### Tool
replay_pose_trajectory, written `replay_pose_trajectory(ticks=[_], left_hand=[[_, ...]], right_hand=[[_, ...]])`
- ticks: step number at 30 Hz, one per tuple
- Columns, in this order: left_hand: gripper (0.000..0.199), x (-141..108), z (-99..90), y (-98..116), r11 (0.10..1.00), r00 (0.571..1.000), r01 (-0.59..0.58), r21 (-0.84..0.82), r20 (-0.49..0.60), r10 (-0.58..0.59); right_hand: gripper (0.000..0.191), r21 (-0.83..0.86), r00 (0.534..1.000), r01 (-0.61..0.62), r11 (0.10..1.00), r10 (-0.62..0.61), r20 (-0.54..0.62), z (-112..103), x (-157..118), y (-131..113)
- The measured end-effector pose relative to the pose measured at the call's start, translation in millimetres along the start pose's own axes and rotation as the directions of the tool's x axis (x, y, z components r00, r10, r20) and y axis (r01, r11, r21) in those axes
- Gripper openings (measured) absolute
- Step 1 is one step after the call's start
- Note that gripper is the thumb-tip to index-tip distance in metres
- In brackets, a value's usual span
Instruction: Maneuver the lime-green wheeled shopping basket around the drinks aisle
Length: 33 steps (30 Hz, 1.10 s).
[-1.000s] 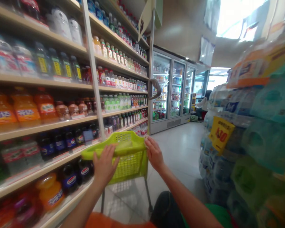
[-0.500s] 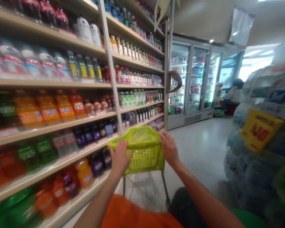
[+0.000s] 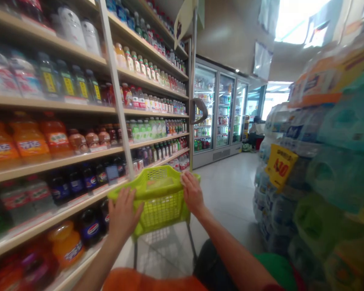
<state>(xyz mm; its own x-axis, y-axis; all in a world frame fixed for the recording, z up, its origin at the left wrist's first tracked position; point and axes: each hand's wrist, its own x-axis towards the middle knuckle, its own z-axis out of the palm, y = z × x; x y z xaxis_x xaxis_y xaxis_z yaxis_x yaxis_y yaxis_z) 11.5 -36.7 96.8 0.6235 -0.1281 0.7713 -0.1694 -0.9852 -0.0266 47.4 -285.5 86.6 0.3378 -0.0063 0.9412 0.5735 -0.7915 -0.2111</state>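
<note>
In front of me stands a lime-green plastic shopping cart (image 3: 160,212) on dark thin legs. My left hand (image 3: 124,210) lies over the left end of its handle, fingers curled across the top and the thumb on the near side. At the right end, my right hand (image 3: 192,192) is closed round the handle. Something small and whitish shows at its fingertips, too blurred to name. A flat, pale yellow-green item (image 3: 162,183) shows inside the basket, its kind unclear.
Close on the left run drink shelves (image 3: 94,151) full of bottles. Stacked packs of bottled water (image 3: 291,125) with a yellow price sign (image 3: 280,166) rise at the right. Glass-door fridges (image 3: 218,109) line the back. Tiled floor (image 3: 227,182) runs between; a person sits far off.
The view has turned rightward. Cart and hands appear further left and lower in the picture, and the water packs fill more of the right side. Both hands stay on the handle.
</note>
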Motion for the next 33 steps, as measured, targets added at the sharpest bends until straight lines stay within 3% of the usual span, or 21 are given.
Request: replay_pose_trajectory(ticks=[4, 6, 8, 12, 14, 20, 22, 29, 33], left_hand=[[0.047, -1.0, 0.3, 2.2, 1.0, 1.0, -0.022, -0.011, 0.007, 0.022], [0.047, -1.7, 2.0, -1.3, 0.998, 0.998, -0.052, -0.027, 0.022, 0.052], [0.048, -3.0, 4.7, -5.7, 0.998, 0.998, -0.055, -0.037, 0.013, 0.056], [0.05, -8.4, 7.6, -8.2, 0.999, 0.998, 0.025, -0.029, -0.054, -0.027], [0.05, -10.9, 5.9, -5.5, 0.999, 0.998, 0.031, -0.02, -0.049, -0.032], [0.05, -12.2, -4.4, -1.0, 1.0, 1.0, 0.002, -0.018, 0.023, -0.002], [0.05, -12.3, -7.9, -2.2, 1.0, 0.999, -0.011, -0.028, 0.04, 0.012], [0.049, -13.1, -13.3, 1.1, 0.999, 0.996, 0.022, -0.038, 0.085, -0.019], [0.049, -13.0, -13.2, 6.4, 0.997, 0.995, 0.065, -0.031, 0.082, -0.063]], right_hand=[[0.046, 0.07, 0.989, 0.134, 0.988, -0.138, 0.045, 17.4, -0.4, -38.5], [0.047, 0.082, 0.979, 0.192, 0.978, -0.197, 0.054, 21.0, -0.4, -45.6], [0.048, 0.065, 0.979, 0.193, 0.979, -0.196, 0.047, 18.7, -0.2, -38.4], [0.046, 0.011, 0.998, 0.068, 0.998, -0.069, 0.006, 7.4, 0.6, -9.5], [0.045, 0.013, 0.999, 0.048, 0.999, -0.048, 0.009, 8.6, 1.2, -8.5], [0.042, 0.074, 0.965, 0.22, 0.973, -0.229, 0.128, 34.9, 0.6, -72.2], [0.043, 0.068, 0.951, 0.258, 0.964, -0.266, 0.158, 37.6, 1.0, -82.9], [0.041, -0.047, 0.99, 0.1, 0.994, -0.095, 0.101, 20.1, 6.0, -45.1], [0.04, -0.017, 0.98, 0.153, 0.988, -0.15, 0.131, 32.2, 3.5, -63.9]])
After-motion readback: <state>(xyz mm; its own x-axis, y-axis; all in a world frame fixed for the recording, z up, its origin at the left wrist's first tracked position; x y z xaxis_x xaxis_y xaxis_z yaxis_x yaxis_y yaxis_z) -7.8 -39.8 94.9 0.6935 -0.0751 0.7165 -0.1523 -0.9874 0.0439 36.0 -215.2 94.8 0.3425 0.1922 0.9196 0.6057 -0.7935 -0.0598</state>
